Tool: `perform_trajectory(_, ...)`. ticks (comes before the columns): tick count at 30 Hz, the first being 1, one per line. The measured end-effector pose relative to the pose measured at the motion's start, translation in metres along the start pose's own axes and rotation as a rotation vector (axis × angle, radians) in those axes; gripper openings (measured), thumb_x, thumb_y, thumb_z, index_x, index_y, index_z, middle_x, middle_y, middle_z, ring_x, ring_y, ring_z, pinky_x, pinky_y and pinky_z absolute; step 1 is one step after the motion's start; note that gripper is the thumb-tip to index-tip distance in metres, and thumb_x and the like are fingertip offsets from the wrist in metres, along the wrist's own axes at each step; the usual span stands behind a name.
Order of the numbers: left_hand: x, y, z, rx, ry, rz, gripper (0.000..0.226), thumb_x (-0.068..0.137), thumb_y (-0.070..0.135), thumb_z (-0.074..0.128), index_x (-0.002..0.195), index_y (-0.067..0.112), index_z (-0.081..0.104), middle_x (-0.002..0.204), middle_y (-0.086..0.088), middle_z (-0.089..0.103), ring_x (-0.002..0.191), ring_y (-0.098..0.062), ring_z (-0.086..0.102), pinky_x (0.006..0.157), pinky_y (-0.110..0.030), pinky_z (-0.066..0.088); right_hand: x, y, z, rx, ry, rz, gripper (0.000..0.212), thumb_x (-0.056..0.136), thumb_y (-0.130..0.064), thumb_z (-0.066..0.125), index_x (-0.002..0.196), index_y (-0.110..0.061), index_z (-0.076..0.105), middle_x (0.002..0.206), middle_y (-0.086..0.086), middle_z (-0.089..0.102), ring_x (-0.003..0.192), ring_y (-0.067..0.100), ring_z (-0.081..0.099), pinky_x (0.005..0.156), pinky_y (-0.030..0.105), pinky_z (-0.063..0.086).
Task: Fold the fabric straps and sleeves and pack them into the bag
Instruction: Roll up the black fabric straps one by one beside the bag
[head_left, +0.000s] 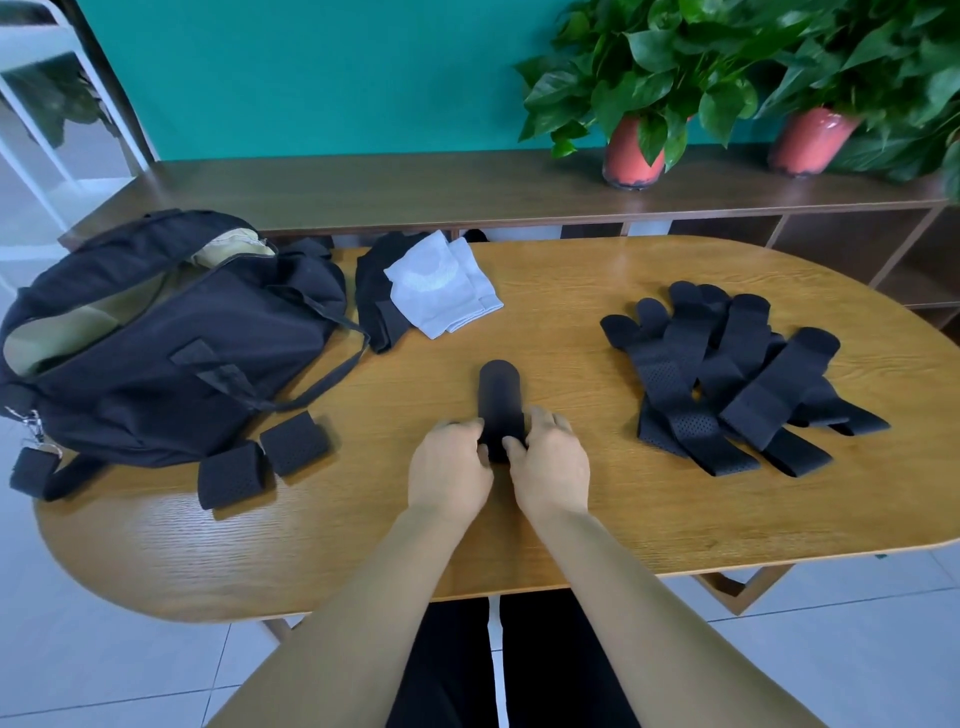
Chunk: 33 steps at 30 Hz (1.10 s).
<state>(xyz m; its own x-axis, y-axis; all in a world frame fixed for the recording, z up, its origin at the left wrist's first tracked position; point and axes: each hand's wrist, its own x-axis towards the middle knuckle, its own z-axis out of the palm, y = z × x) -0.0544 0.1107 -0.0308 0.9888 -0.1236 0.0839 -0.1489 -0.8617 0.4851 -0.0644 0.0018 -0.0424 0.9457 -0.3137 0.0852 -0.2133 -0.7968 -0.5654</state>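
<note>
Table (571, 322), hands (449, 470) curled round strap (500, 395)

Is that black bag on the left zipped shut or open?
Open: the black bag gapes along its top, showing its tan lining.

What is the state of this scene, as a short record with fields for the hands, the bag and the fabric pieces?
left hand: grips the near end of the strap
right hand: grips the same end from the other side
strap: black, flat on the table, pointing away from the person
bag: black, open on top, at the table's left end
folded straps: on the table before the bag, not yet packed
loose straps: unfolded pile at the right
white sleeve: beside the bag, lying on dark cloth
</note>
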Motion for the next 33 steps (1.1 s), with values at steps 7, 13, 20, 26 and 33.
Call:
perform_trajectory(7, 0.003, -0.002, -0.004, 0.117, -0.185, 0.082, 0.052, 0.097, 0.017, 0.044, 0.146, 0.027, 0.035, 0.141, 0.001, 0.033, 0.110, -0.020, 0.053, 0.075, -0.030, 0.048, -0.001, 0.001, -0.001, -0.026, -0.012, -0.061, 0.030, 0.096, -0.022, 0.051, 0.124, -0.013, 0.058, 0.117, 0.008, 0.051, 0.089, 0.023, 0.060, 0.072, 0.029, 0.049)
perform_trajectory(13, 0.009, -0.001, -0.007, 0.232, -0.241, 0.170, 0.054, 0.091, 0.023, 0.048, 0.144, 0.019, 0.038, 0.151, 0.009, 0.024, 0.127, -0.019, 0.034, 0.083, -0.032, 0.049, 0.000, 0.006, -0.001, -0.120, -0.023, -0.178, 0.024, 0.097, -0.021, 0.047, 0.111, -0.010, 0.062, 0.110, 0.009, 0.049, 0.095, 0.024, 0.052, 0.070, 0.026, 0.040)
perform_trajectory(20, 0.003, -0.020, -0.012, 0.272, -0.257, 0.280, 0.057, 0.091, 0.027, 0.047, 0.147, 0.023, 0.035, 0.154, 0.012, 0.029, 0.129, -0.020, 0.031, 0.099, -0.036, 0.042, -0.012, 0.015, -0.014, -0.189, -0.118, -0.313, 0.034, 0.088, -0.028, 0.050, 0.117, -0.013, 0.059, 0.117, 0.003, 0.044, 0.107, 0.021, 0.041, 0.091, 0.033, 0.040)
perform_trajectory(26, -0.016, -0.040, -0.016, 0.097, -0.254, 0.297, 0.048, 0.096, 0.029, 0.045, 0.144, 0.026, 0.041, 0.150, 0.014, 0.035, 0.133, -0.015, 0.030, 0.106, -0.034, 0.034, -0.029, 0.025, -0.020, -0.253, -0.151, -0.527, 0.038, 0.087, -0.017, 0.050, 0.122, -0.009, 0.059, 0.138, 0.000, 0.045, 0.126, 0.020, 0.036, 0.097, 0.032, 0.033)
perform_trajectory(33, -0.020, -0.033, -0.013, -0.238, -0.133, 0.121, 0.028, 0.099, 0.027, 0.047, 0.123, 0.019, 0.058, 0.105, 0.005, 0.065, 0.095, -0.010, 0.059, 0.083, -0.023, 0.047, -0.030, 0.013, -0.006, 0.167, -0.024, -0.236, 0.028, 0.094, -0.017, 0.054, 0.122, -0.017, 0.061, 0.102, 0.004, 0.065, 0.097, 0.016, 0.055, 0.075, 0.022, 0.041)
